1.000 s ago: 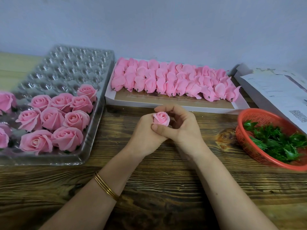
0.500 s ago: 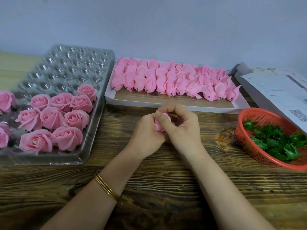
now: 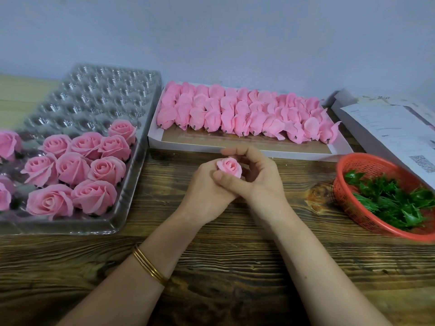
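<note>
A small pink rose head (image 3: 229, 167) sits upright between my two hands above the wooden table (image 3: 223, 267). My left hand (image 3: 207, 191) grips it from below and the left, its base hidden in the fingers. My right hand (image 3: 255, 177) curls round it from the right, thumb lying across the front under the bloom, index finger arched over the top. The rose's top petals show between the fingers.
A clear plastic cavity tray (image 3: 98, 100) on the left holds several finished pink roses (image 3: 77, 168). A white box (image 3: 266, 150) behind my hands holds rows of pink petal pieces (image 3: 247, 114). A red basket (image 3: 353, 165) of green leaves (image 3: 388, 198) stands right, papers (image 3: 395, 130) behind it.
Half a second ago my right fingers covered the rose. They have opened back, and the bloom shows again, as it did one second ago.
</note>
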The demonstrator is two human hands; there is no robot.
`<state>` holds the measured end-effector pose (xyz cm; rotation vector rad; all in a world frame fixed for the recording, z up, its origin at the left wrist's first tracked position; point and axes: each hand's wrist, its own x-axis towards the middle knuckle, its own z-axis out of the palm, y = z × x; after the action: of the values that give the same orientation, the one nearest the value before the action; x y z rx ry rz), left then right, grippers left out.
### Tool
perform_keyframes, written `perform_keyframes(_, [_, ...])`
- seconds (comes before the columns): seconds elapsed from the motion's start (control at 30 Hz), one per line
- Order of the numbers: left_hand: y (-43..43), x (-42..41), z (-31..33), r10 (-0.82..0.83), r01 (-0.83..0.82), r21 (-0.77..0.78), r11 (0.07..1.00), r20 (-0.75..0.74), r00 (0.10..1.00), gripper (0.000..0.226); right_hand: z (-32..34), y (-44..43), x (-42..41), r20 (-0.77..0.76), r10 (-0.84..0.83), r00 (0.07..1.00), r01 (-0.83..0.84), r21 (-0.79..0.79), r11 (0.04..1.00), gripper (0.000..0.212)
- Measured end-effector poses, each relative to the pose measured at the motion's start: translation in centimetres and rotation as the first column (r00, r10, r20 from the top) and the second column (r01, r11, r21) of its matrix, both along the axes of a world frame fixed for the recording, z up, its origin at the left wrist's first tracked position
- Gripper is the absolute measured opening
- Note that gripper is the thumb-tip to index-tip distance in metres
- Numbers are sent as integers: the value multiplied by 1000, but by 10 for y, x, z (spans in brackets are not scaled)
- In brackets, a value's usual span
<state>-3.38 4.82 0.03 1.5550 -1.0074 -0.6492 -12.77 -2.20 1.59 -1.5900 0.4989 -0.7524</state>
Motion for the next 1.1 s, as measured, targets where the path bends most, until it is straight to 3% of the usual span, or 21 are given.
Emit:
perform_keyframes(0.13, [-1, -1, -2, 23, -23, -1, 1000, -29, 999, 28, 4, -5, -2, 154, -66, 986, 46, 128, 991, 13])
perform_keyframes(0.23, [-2, 0, -5, 13, -13, 2, 1000, -38, 999, 26, 7, -6, -3, 187, -81, 979, 51, 160, 986, 11])
perform_keyframes(0.4, [-1, 0, -5, -21, 20, -47, 999, -25, 999, 27, 6, -1, -1, 151, -47, 987, 30, 111, 993, 11])
perform_keyframes(0.67, [0, -1, -1, -12, 13, -33, 999, 28, 1000, 13, 0, 0, 3, 92, -107, 990, 121, -159, 980, 17])
perform_keyframes(0.8, [0, -1, -2, -6, 6, -46, 999, 10, 1000, 2, -2, 0, 3, 69, -101, 992, 112, -171, 979, 18])
perform_keyframes(1.1, [2, 0, 0, -17, 17, -5, 1000, -12, 1000, 24, 4, -2, -2, 5, 36, 999, -36, -67, 997, 23])
